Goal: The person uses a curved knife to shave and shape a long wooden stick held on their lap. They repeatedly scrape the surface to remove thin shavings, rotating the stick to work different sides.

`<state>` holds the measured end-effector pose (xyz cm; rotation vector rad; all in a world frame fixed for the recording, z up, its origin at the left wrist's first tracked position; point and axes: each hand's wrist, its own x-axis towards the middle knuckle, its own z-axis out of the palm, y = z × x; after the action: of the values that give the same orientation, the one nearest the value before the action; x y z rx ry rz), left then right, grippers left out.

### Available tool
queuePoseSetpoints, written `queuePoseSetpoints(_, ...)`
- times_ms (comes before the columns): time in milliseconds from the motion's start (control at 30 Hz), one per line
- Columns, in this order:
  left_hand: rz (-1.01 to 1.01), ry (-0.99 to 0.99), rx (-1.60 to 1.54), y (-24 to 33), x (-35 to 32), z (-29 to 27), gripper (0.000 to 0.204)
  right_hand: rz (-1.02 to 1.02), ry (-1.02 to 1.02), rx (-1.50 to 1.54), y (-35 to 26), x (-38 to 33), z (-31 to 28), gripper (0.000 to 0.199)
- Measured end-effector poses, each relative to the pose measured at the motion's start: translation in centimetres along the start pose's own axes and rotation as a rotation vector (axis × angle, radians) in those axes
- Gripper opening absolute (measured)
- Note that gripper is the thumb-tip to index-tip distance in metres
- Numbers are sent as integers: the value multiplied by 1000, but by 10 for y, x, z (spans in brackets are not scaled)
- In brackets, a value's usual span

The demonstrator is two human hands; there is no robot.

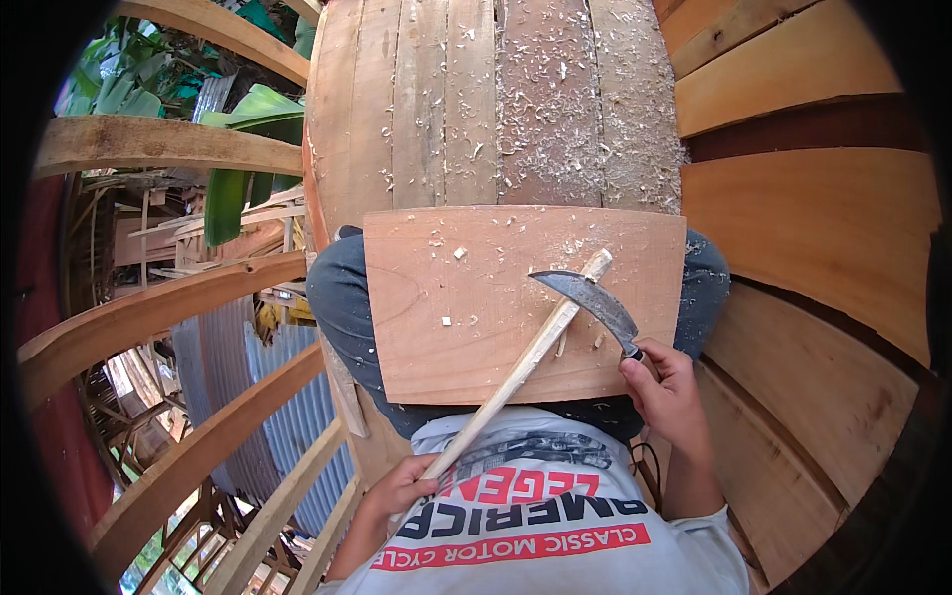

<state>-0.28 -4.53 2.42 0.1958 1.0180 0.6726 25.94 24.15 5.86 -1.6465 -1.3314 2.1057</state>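
My left hand (402, 486) is closed around the lower end of a pale wooden stick (516, 377), near my shirt. The stick slants up to the right, and its far end lies over a wooden board (426, 297) across my lap. In my right hand (666, 387) is the handle of a knife with a curved, sickle-like blade (595, 297). The blade crosses over the stick near its far end, its tip pointing left; whether it touches the wood I cannot tell. Small chips and shavings (460, 254) are scattered on the board.
Beyond the board runs a plank floor (421, 109), strewn with shavings toward its right. A wall of wooden boards (793, 208) rises at my right. Wooden rails (178, 297) line my left, with corrugated metal sheets (297, 407), scrap wood and green leaves (248, 129) past them.
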Motion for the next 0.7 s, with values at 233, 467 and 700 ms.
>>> queuePoseSetpoints(233, 50, 9, 46, 3, 7, 2, 61, -446, 305, -416, 14, 6, 24, 19)
queuePoseSetpoints(467, -10, -40, -18, -6, 6, -8, 65, -694, 449, -605, 21, 12, 24, 18)
queuePoseSetpoints(700, 25, -25, 7, 0, 6, -2, 68, -494, 380, -319, -20, 3, -4, 19)
